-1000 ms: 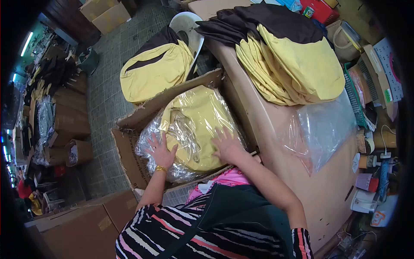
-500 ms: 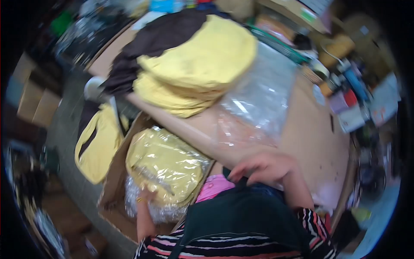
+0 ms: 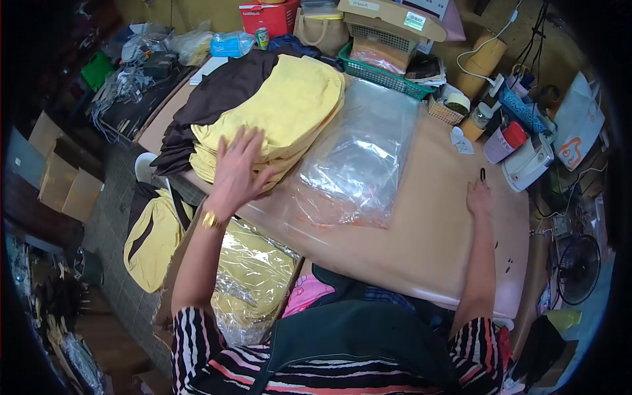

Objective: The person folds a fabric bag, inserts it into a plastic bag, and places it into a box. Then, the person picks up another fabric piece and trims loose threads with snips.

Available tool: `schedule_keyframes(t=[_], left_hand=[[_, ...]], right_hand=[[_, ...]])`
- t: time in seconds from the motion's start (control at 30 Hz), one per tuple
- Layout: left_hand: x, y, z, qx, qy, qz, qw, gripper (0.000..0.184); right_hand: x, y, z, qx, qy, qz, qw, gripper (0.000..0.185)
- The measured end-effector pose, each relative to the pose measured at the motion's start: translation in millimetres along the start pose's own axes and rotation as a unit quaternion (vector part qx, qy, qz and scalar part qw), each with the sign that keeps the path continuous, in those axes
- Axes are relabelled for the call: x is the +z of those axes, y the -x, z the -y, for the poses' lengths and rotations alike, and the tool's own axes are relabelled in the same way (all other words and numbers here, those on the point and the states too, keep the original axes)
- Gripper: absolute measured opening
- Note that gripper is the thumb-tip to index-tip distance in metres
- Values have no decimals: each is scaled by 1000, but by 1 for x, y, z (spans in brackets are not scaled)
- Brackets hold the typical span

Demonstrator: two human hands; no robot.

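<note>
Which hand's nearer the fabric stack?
Left. The left hand is open at the near edge of the fabric stack; contact is unclear. The right hand is farther off, over the table beyond the plastic bags.

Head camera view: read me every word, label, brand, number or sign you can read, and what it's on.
"KA", apparently, starts the white lettering on the rectangular red box; the rest is too small.
Long brown cardboard box: two labels, too small to read.
Small green-and-yellow can: markings too small.
Pale printed sheet, top edge: too small.
Nothing else reads clearly.
</note>
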State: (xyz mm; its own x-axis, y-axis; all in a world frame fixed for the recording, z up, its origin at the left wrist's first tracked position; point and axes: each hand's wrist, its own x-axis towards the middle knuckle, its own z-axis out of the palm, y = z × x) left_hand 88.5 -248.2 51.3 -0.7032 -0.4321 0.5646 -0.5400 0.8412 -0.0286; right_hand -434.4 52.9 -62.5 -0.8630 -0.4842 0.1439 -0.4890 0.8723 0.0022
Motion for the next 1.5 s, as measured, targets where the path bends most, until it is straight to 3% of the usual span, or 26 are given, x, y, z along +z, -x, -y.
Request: schedule_keyframes(t=[0.03,0.1,0.13,0.17,0.2,0.23,0.3,0.33,0.4,0.43,0.5,0.53,0.63,0.67,0.7,0.73,0.8,0.83,0.87,0.9,1.0,1.13,1.2,1.33,1.4,1.5], left_hand=[[2,-11,4,-1,-3,0,1000,66],[5,-35,14,-142,99,195,965,41],[14,-40,25,-139,98,193,966,41],[28,-40,42,-186,269,134,935,33],[33,-43,55,-225,431,71,871,26],[29,-50,63,-221,431,73,872,26],[20,-64,71,-189,464,41,864,25],[6,-73,50,-148,433,2,889,26],[-17,-84,-10,-134,303,-19,943,27],[-20,-85,-45,-88,310,6,947,28],[-22,-81,-122,-23,337,92,937,35],[-1,-65,-161,44,362,31,931,36],[-17,-28,-248,157,410,185,879,45],[-29,-24,-255,170,450,117,869,43],[-47,-23,-255,181,488,49,853,41],[-76,-28,-238,194,452,-9,871,33],[-122,-18,-206,103,508,-161,840,17],[-143,-13,-192,128,424,-268,856,11],[-159,-7,-183,158,384,-330,848,13],[-172,-1,-177,197,358,-371,834,14],[-180,3,-177,252,349,-386,816,18],[-182,2,-178,275,354,-384,807,24],[-181,1,-178,281,361,-380,804,27],[-178,-3,-177,293,387,-368,793,32],[-174,-10,-177,296,413,-365,780,35],[-155,-37,-175,256,491,-371,745,40]], right_hand=[[-2,11,3,-2,-2,0,1000,47],[-9,31,8,-106,32,77,991,40],[-13,40,6,-104,30,74,991,40],[-17,51,3,-163,-14,35,986,40],[-21,57,-2,-219,-58,-6,974,42],[-25,58,-8,-215,-59,-7,975,42],[-32,54,-13,-219,-146,37,964,37],[-33,54,-15,-215,-149,35,964,37],[-30,58,-20,-218,-106,-66,968,30],[-26,59,-22,-215,-106,-65,969,30],[-8,57,-24,-210,-133,-161,955,22],[4,52,-28,-206,-131,-160,956,22],[21,45,-51,-198,-186,-229,935,14],[10,47,-56,-43,-426,-153,891,15],[0,53,-66,119,-629,-66,765,18],[-7,61,-80,126,-624,-70,768,18],[-23,83,-108,156,-693,-75,700,27],[-35,98,-110,159,-688,-76,704,27],[-51,118,-98,141,-597,-80,786,28],[-65,134,-83,128,-547,-81,823,30],[-94,178,-39,31,-359,-48,932,46],[-66,192,-27,18,-288,-61,955,58],[-49,192,-31,-30,-419,25,907,66],[-53,197,-59,-68,-417,76,903,70],[-73,196,-86,-78,-462,200,861,68],[-32,174,-148,-9,-476,95,874,65]])
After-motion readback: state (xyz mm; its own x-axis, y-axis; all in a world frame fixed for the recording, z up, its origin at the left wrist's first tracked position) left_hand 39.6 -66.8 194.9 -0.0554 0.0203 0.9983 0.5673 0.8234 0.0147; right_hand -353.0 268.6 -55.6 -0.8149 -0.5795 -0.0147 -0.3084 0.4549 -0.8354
